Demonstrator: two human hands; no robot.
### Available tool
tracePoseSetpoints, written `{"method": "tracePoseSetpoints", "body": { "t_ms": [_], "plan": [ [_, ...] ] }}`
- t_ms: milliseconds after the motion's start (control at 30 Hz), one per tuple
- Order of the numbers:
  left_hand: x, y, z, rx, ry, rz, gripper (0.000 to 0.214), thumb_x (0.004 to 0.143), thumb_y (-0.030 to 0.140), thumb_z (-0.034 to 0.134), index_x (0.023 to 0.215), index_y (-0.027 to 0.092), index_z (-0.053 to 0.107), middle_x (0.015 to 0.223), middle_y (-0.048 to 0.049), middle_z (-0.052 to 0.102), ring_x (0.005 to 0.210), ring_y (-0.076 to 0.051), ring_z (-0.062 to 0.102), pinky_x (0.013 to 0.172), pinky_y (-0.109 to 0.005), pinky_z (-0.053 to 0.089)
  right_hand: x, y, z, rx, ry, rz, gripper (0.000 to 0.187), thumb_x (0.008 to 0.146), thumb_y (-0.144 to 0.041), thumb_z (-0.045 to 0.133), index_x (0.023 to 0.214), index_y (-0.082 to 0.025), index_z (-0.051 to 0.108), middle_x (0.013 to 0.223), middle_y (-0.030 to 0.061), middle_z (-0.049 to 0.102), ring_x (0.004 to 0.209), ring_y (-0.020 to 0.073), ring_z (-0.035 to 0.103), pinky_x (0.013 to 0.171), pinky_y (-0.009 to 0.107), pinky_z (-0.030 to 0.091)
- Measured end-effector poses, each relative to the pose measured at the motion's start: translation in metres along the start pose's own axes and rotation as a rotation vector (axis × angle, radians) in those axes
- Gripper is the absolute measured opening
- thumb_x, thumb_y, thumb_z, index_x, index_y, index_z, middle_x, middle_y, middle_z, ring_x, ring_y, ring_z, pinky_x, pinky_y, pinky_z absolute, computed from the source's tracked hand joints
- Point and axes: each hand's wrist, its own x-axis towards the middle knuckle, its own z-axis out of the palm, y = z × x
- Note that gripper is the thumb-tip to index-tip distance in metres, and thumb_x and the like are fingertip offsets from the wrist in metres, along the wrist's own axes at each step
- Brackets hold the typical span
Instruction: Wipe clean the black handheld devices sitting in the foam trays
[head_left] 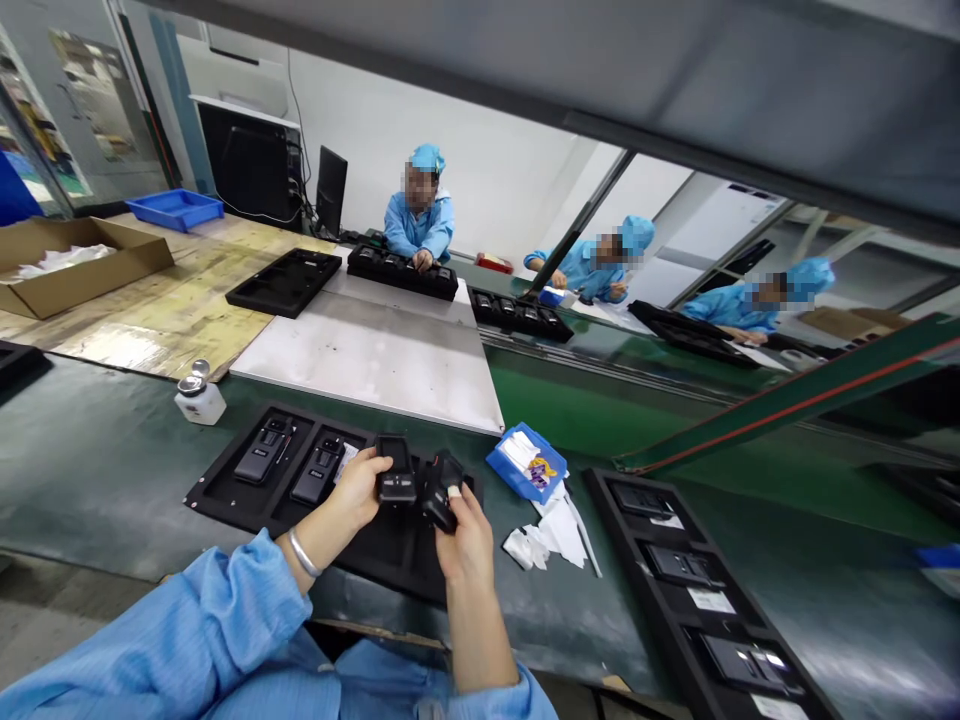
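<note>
My left hand [360, 490] is closed around a black handheld device [396, 470] with a dark screen and light buttons at its lower end. Beside it, my right hand [466, 540] grips a second black handheld device [442, 490], tilted, with the thumb on its face. Both devices are held above a black foam tray [225, 485] on the green bench. Two similar devices lie in the tray's left compartments, one at the far left [262, 450] and one nearer my left hand [316, 470]. My hands cover part of the tray's right side.
Right of the tray are a small blue bin [527, 462] and white paper scraps [555, 535]. Another foam tray [637, 560] holds several devices. A white pump bottle [200, 397] stands at left, near a cardboard box [82, 265]. Several co-workers in blue sit across the bench.
</note>
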Motion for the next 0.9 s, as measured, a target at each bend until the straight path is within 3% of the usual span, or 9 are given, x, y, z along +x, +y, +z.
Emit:
{"method": "tracePoseSetpoints", "body": {
  "t_ms": [100,167,267,367,500,667,767,900],
  "plan": [
    [0.014,-0.001,-0.014,0.23,0.008,0.207,0.034,0.069,0.002,0.062,0.1,0.015,0.061,0.095,-0.0076,0.069,0.097,-0.024,0.067,0.094,-0.038,0.052,0.01,-0.015,-0.015,-0.214,0.023,-0.155,0.063,0.064,-0.027,0.075,0.124,-0.015,0.059,0.128,0.0118,0.061,0.124,0.0273,0.052,0.112,0.048,0.035],
    [0.022,-0.003,-0.018,0.393,-0.002,0.348,0.046,0.068,0.002,0.062,0.112,0.016,0.061,0.121,-0.0118,0.064,0.124,-0.026,0.055,0.112,-0.039,0.037,0.017,-0.02,-0.021,-0.506,0.018,-0.293,0.06,0.069,-0.022,0.066,0.128,-0.014,0.059,0.138,0.0151,0.052,0.132,0.0305,0.043,0.114,0.049,0.028],
    [0.031,-0.013,-0.015,0.632,-0.049,0.502,0.064,0.065,0.001,0.057,0.128,0.01,0.055,0.152,-0.0191,0.039,0.147,-0.029,0.026,0.122,-0.04,0.018,0.024,-0.012,-0.021,-1.103,0.001,-0.519,0.059,0.078,-0.015,0.045,0.136,-0.01,0.055,0.139,0.0214,0.049,0.124,0.0341,0.048,0.107,0.051,0.035],
    [0.036,-0.029,-0.009,0.848,-0.107,0.587,0.073,0.064,0.002,0.053,0.137,0.003,0.048,0.158,-0.022,0.025,0.15,-0.033,0.013,0.122,-0.048,0.013,0.027,0.01,-0.017,-1.388,-0.003,-0.678,0.062,0.08,-0.011,0.034,0.14,-0.006,0.051,0.134,0.0264,0.05,0.116,0.0363,0.051,0.097,0.054,0.041],
    [0.04,-0.045,-0.007,1.094,-0.144,0.631,0.075,0.07,0.008,0.05,0.145,0.007,0.04,0.156,-0.019,0.031,0.148,-0.034,0.018,0.121,-0.052,0.017,0.032,0.034,-0.017,-1.443,0.0,-0.814,0.058,0.083,-0.021,0.038,0.136,-0.003,0.054,0.137,0.0296,0.047,0.119,0.0418,0.047,0.098,0.06,0.037],
    [0.031,-0.046,-0.005,1.282,-0.086,0.626,0.084,0.073,0.011,0.051,0.154,0.016,0.027,0.158,-0.0167,0.028,0.142,-0.037,0.027,0.114,-0.053,0.029,0.034,0.037,-0.019,-1.554,0.081,-0.741,0.066,0.087,-0.037,0.036,0.144,-0.004,0.042,0.138,0.0315,0.044,0.1,0.044,0.057,0.082,0.061,0.043],
    [0.025,-0.048,0.0,1.337,-0.039,0.606,0.088,0.073,0.01,0.051,0.156,0.023,0.021,0.159,-0.0147,0.027,0.139,-0.039,0.032,0.112,-0.057,0.03,0.033,0.038,-0.019,-1.53,0.151,-0.763,0.069,0.088,-0.044,0.036,0.148,-0.01,0.039,0.139,0.0308,0.044,0.099,0.0473,0.056,0.079,0.066,0.04],
    [0.027,-0.056,0.006,1.407,-0.021,0.538,0.086,0.079,0.018,0.056,0.156,0.023,0.02,0.162,-0.0146,0.018,0.143,-0.043,0.024,0.114,-0.063,0.023,0.035,0.044,-0.019,-1.423,0.237,-0.809,0.066,0.089,-0.052,0.038,0.145,-0.018,0.045,0.14,0.0284,0.044,0.115,0.0537,0.046,0.086,0.079,0.028]
  ]
}}
